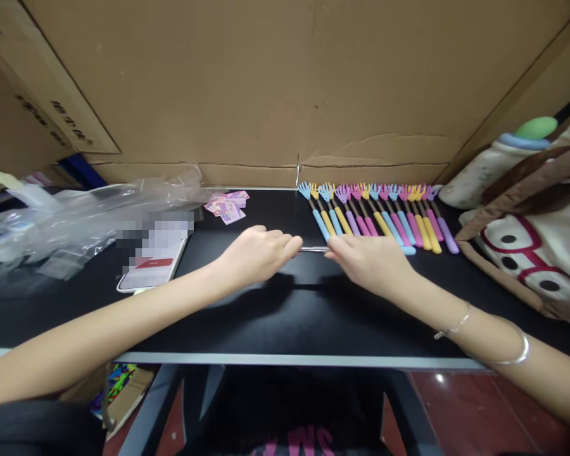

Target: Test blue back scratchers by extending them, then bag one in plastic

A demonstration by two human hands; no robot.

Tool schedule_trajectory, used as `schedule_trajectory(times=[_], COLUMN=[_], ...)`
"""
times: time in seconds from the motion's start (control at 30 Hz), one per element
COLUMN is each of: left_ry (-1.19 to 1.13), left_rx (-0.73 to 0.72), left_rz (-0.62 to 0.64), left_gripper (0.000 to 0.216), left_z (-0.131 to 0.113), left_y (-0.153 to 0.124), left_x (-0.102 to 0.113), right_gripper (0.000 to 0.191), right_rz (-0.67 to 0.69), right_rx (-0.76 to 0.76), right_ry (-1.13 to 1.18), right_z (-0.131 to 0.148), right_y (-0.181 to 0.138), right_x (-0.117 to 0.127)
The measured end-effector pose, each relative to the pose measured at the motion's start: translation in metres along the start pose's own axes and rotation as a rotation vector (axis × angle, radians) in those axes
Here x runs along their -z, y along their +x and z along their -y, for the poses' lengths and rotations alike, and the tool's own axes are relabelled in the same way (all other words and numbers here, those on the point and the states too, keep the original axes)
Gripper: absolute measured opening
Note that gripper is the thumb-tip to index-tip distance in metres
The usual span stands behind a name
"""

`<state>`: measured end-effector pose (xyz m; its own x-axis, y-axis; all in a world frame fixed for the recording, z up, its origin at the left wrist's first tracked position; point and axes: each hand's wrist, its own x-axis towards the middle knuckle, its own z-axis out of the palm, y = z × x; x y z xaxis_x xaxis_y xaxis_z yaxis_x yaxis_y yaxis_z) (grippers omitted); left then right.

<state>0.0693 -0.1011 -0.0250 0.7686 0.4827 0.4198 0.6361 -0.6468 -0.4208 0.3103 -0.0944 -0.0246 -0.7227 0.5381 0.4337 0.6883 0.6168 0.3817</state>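
Note:
Both fists grip a thin shiny metal rod (315, 249), and only a short middle stretch of it shows between them. My left hand (261, 253) is closed round one end, and my right hand (370, 261) round the other, both raised a little over the black table (266, 329). Whatever sits inside the fists is hidden. Just behind my right hand lies a row of several small back scratchers (384, 218), with hand-shaped heads and handles in blue, yellow, pink and purple.
A phone (152, 259) and clear plastic bags (95, 209) lie to the left, with small pink printed cards (228, 206) near the back. At the right stand a bottle with a green lid (484, 168) and a cloth bag (546, 247). Cardboard (247, 82) walls the back.

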Motion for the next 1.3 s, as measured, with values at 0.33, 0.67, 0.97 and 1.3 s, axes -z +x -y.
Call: schedule_trajectory(times=[0.33, 0.67, 0.97, 1.3], left_ry=[-0.115, 0.252, 0.49, 0.375], left_rx=[0.044, 0.067, 0.248, 0.323], left_rz=[0.02, -0.051, -0.043, 0.014], left_gripper=[0.017, 0.031, 0.032, 0.029], left_z=[-0.006, 0.046, 0.153, 0.154], left_y=[0.009, -0.026, -0.132, -0.142], left_x=[-0.004, 0.035, 0.045, 0.051], right_gripper=[0.039, 0.062, 0.043, 0.028], right_rz=[0.006, -0.151, 0.184, 0.303], right_rx=[-0.024, -0.076, -0.452, -0.511], right_ry=[-0.021, -0.246, -0.451, -0.469], right_z=[0.016, -0.039, -0.146, -0.157], right_y=[0.006, -0.019, -0.091, -0.105], right_x=[0.004, 0.016, 0.028, 0.031])
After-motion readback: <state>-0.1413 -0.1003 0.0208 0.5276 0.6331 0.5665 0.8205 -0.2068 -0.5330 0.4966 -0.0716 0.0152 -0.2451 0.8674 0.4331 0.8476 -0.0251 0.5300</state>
